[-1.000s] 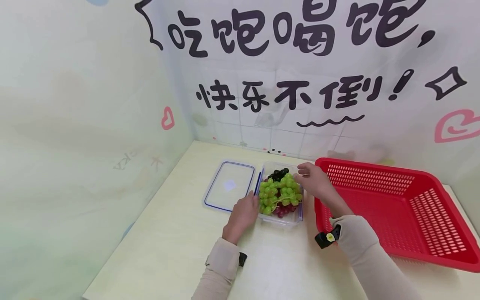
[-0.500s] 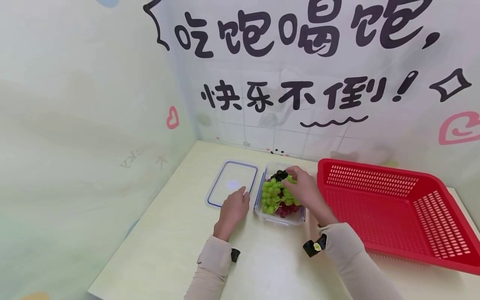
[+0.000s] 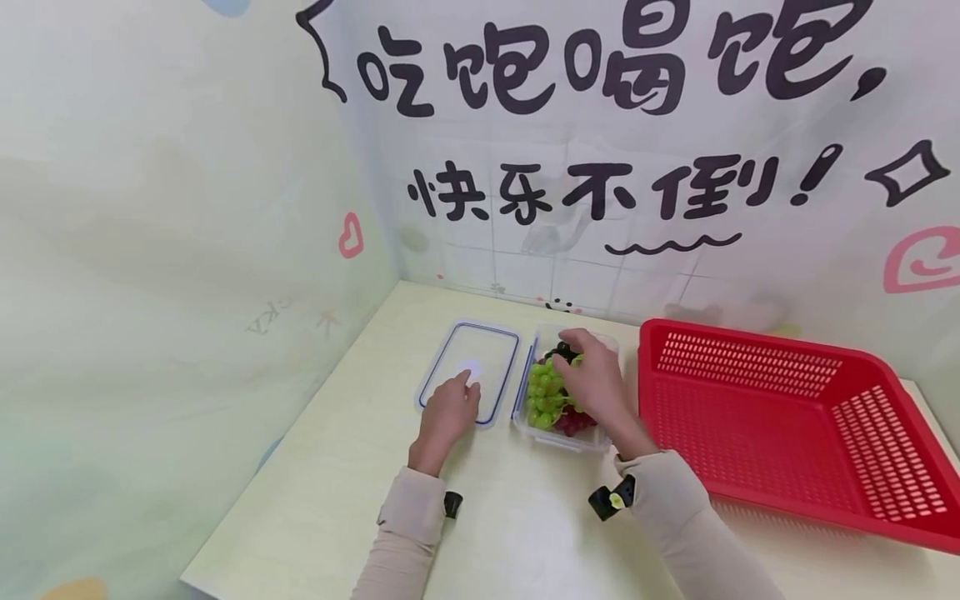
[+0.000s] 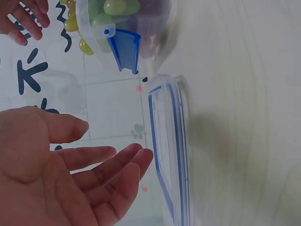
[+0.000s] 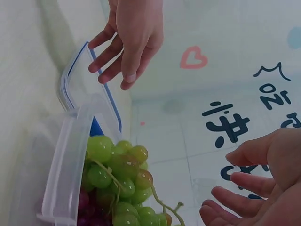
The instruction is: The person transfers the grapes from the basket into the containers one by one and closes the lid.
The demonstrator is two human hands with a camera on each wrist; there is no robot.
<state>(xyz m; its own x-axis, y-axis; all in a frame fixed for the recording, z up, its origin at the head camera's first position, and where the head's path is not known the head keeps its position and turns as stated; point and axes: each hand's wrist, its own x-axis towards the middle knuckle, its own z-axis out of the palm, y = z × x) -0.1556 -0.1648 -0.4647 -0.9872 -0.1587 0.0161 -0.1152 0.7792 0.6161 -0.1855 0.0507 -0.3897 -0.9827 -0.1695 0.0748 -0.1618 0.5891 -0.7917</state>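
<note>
A clear plastic food container (image 3: 564, 444) holds green grapes (image 3: 545, 394), dark red grapes (image 3: 573, 422) and black ones (image 3: 560, 351). Left of it on the table lies its clear lid (image 3: 489, 340) with a blue seal. My left hand (image 3: 450, 412) hovers over the near part of this lid, fingers loosely extended and apart from it in the left wrist view. Above the container, partly hiding the grapes, is my right hand (image 3: 594, 379). In the right wrist view its fingers are relaxed beside the grapes, with nothing between them.
A large red plastic basket (image 3: 750, 433) stands right of the container. The pale tabletop (image 3: 315, 483) meets a printed wall cloth (image 3: 480, 250) behind and another at the left. A blue side latch (image 4: 124, 49) hangs from the container.
My left hand has left the container's side and moved left over the lid. My right hand has moved left from the container's right edge to above the grapes.
</note>
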